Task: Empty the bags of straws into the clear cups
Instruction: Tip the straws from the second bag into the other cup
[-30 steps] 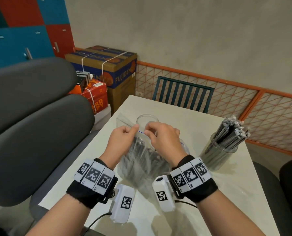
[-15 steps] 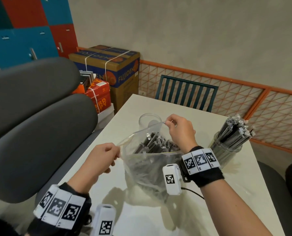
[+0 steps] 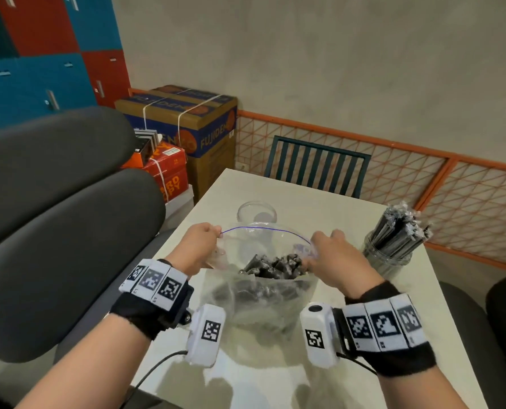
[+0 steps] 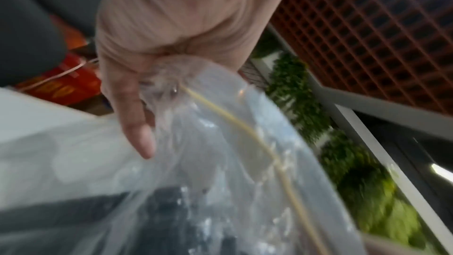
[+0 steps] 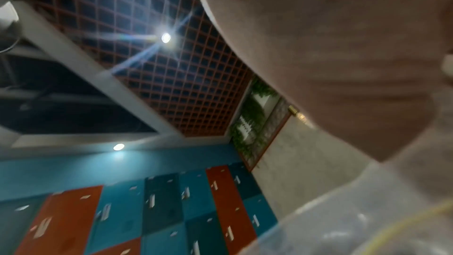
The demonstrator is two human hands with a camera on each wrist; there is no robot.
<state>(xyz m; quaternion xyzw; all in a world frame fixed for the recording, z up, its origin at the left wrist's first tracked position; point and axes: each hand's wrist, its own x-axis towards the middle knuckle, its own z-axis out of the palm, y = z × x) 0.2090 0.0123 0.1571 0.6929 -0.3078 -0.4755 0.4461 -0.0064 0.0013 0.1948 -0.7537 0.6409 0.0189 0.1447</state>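
Grip: left hand [image 3: 197, 249] and right hand [image 3: 335, 261] each pinch one side of the bag [image 3: 260, 287] mouth, holding it spread wide at frame centre.
Bag: hangs below both grips over the worktop [image 3: 310, 202]; dark straws [image 3: 275, 265] stand upright inside.
Empty cup [image 3: 256, 213]: just beyond the bag, above centre, slightly nearer the left hand.
Full cup [image 3: 387, 258]: right of the right hand, packed already.

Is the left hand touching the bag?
Touching. The left wrist view shows the left hand gripping the bunched rim of the bag, and the head view shows it pinching the rim's left end.
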